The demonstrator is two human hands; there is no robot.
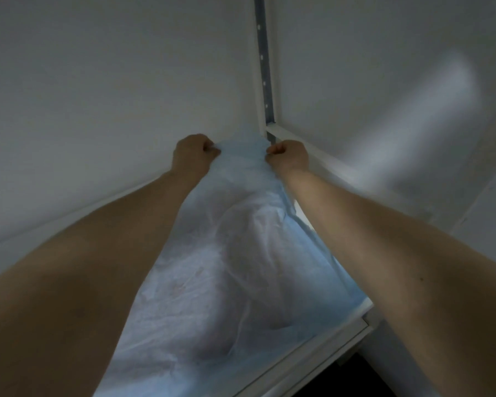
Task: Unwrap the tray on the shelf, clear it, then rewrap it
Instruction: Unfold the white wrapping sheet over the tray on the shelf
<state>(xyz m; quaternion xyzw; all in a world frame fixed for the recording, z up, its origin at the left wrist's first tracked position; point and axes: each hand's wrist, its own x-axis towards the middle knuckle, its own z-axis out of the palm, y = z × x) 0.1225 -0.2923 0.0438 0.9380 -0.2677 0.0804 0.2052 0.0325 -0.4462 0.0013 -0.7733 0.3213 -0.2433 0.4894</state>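
A pale blue wrap sheet [241, 253] lies stretched over a bulky shape on the white shelf [321, 343]. The tray under it is hidden; only soft humps show through the thin sheet. Both my arms reach far back. My left hand [194, 151] is closed on the sheet's far edge at its left side. My right hand [288, 157] is closed on the same far edge at its right side. The edge between the two fists is bunched and lifted near the back corner.
A white back wall [112, 96] rises behind the shelf, and a white side wall [384, 81] stands on the right. A grey perforated shelf rail [265, 67] runs up the corner. The shelf's front lip is at the lower right, with a dark gap [364, 368] below.
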